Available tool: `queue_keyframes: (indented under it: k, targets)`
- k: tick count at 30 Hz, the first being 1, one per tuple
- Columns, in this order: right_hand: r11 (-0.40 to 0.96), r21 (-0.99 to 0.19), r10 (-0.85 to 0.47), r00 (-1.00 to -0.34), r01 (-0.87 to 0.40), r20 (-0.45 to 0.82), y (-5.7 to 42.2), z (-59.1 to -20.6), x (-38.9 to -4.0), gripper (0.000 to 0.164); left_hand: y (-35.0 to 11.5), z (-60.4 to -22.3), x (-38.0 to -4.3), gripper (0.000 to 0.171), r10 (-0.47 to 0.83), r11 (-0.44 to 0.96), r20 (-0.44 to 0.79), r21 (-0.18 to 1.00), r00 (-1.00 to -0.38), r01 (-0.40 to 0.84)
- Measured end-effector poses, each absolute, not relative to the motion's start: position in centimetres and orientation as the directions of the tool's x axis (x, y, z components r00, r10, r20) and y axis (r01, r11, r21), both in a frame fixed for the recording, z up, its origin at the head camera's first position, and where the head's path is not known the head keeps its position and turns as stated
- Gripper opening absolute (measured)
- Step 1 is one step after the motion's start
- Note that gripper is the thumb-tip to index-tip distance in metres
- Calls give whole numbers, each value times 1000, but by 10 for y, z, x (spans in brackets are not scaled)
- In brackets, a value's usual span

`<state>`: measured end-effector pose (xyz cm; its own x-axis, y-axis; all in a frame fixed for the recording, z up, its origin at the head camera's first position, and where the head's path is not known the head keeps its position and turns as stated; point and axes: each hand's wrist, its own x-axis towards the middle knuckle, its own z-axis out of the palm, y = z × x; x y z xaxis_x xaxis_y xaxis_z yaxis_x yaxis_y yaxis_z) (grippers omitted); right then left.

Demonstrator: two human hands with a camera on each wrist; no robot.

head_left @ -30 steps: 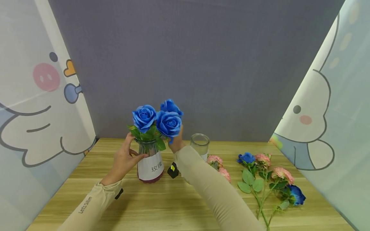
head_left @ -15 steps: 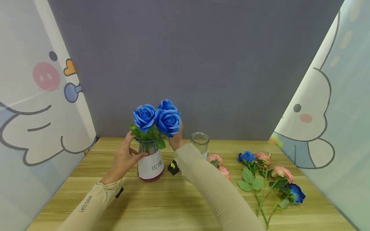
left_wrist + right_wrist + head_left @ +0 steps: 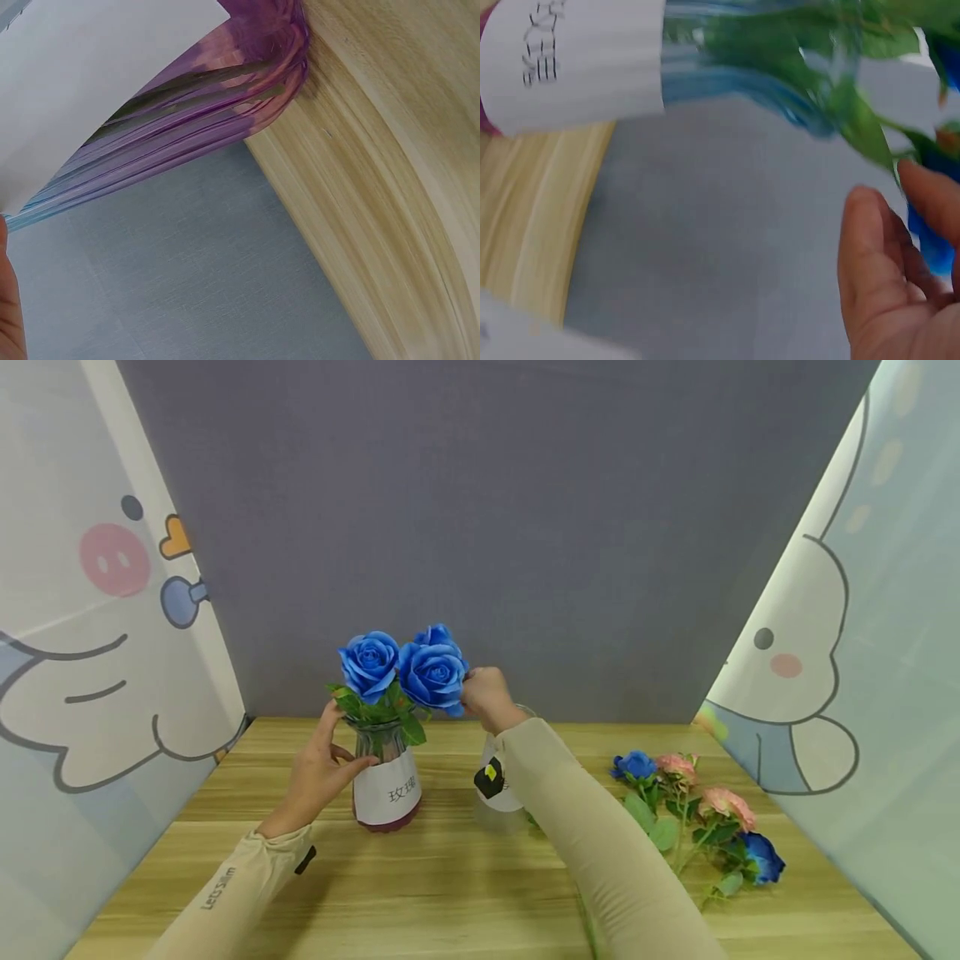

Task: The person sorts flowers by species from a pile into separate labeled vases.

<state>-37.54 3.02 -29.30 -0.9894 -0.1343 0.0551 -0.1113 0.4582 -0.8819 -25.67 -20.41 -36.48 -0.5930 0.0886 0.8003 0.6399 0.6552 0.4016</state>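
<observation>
A ribbed glass vase (image 3: pixel 384 789) with a purple base and a white paper label stands left of centre, several blue roses (image 3: pixel 433 672) upright in it. My left hand (image 3: pixel 315 768) grips its neck, thumb in front and fingers behind at the rim. My right hand (image 3: pixel 491 697) is at the right side of the blue blooms. In the right wrist view its fingers (image 3: pixel 866 232) are loosely bent and parted, close beside a green leaf (image 3: pixel 866 127) and blue petals. The left wrist view has the vase's purple base (image 3: pixel 262 67) on the wooden table.
A second glass jar (image 3: pixel 498 802) with a white label stands right of the vase, partly behind the right sleeve. Pink flowers (image 3: pixel 726 808) and blue roses (image 3: pixel 761 857) lie on the table (image 3: pixel 450 893) at the right. A grey panel (image 3: pixel 487 527) rises behind.
My right hand has shifted right from behind the blue roses, and its sleeve now covers more of the second jar. The roses settled slightly left; my left hand stays on the vase.
</observation>
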Motion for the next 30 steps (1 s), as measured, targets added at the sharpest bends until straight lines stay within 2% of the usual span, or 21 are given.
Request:
queue_keyframes:
  k: [1, 3, 7, 14, 22, 28, 30]
  targets:
    - [331, -944, -54, -998, 9, -29, 32, -268, -348, 14, -204, -365, -257, 99, 88, 653, 799, 405, -595, 640]
    - [222, -973, -99, -991, 62, -86, 40, -233, -306, 13, -204, -365, -256, 99, 88, 651, 797, 408, -597, 640]
    - [207, -968, -163, -970, 145, -180, 64, -207, -286, 35, -204, -365, -256, 99, 82, 656, 800, 406, -594, 637]
    - [274, -936, -212, -936, 219, -281, 140, -212, -313, 41, -200, -361, -257, 96, 78, 660, 775, 431, -627, 616]
    - [253, -921, -318, -874, 296, -368, 238, -210, -315, 26, -199, -354, -259, 103, 78, 650, 780, 432, -620, 625]
    - [247, -894, -335, -832, 375, -442, 289, -230, -314, 32, -201, -352, -258, 103, 74, 646, 774, 443, -629, 622]
    - [206, -892, -322, -833, 403, -450, 301, -238, -315, 37, -201, -353, -258, 102, 74, 650, 771, 444, -633, 617]
